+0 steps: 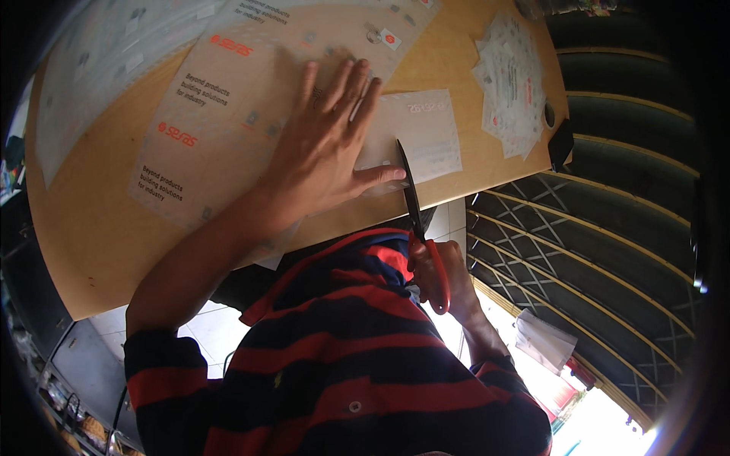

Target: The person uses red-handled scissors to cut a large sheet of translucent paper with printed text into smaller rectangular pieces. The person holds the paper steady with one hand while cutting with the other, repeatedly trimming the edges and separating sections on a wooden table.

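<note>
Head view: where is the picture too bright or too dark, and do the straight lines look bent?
Head view: daylight burns out the lower right corner, while the rim fades to black. The wooden table edge curves strongly from fisheye distortion. The left hand, flat on the clear printed sheets, is evenly lit and sharp; the right hand, holding the red-handled scissors, sits in dimmer light.

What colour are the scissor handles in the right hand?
Red, on the dark-bladed scissors held by the right hand; head view.
</note>
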